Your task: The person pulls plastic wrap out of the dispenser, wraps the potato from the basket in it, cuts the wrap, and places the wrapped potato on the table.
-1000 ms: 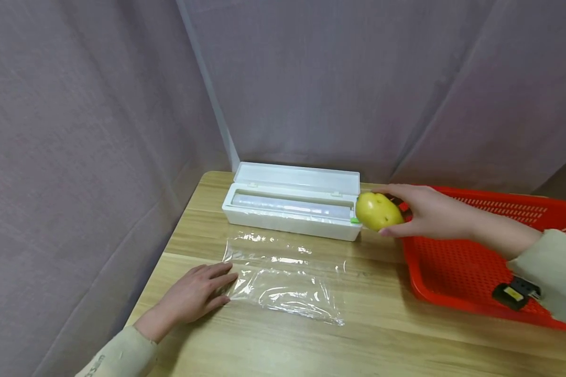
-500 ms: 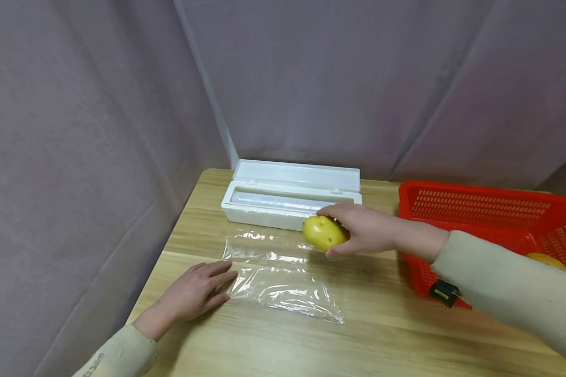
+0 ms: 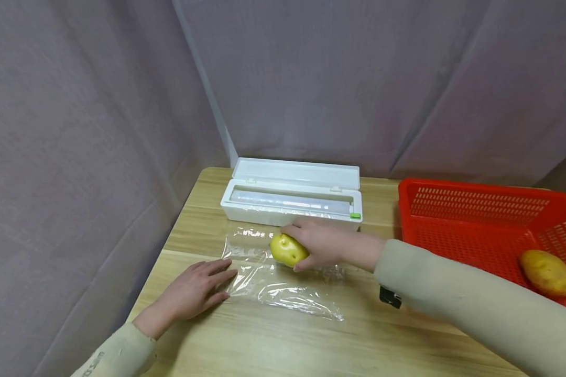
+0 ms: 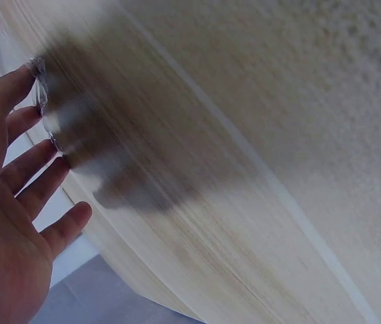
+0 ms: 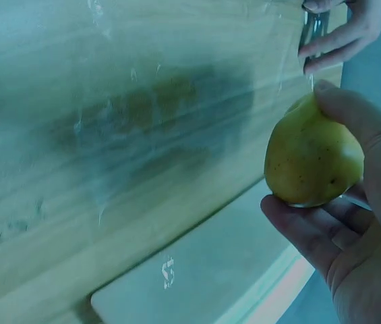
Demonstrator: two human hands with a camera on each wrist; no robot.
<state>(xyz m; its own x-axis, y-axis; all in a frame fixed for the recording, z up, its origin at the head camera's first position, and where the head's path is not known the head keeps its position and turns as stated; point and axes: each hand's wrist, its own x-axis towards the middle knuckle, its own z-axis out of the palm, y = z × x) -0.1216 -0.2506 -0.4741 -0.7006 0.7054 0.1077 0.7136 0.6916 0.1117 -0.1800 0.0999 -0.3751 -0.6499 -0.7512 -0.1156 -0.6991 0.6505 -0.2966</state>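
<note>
While left hand (image 3: 188, 291), fingers apart, touches clear plastic film (image 3: 287, 296) near left edge of pale wooden table (image 3: 254, 348), apparently pinning film flat, right hand (image 3: 318, 241) grips yellow oval potato (image 3: 286, 250) above film, thumb opposing fingers, presumably for steady hold.

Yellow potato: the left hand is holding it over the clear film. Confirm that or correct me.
Wrong hand: the right hand holds the yellow potato over the clear film, as the head view shows. The left hand touches the film.
</note>
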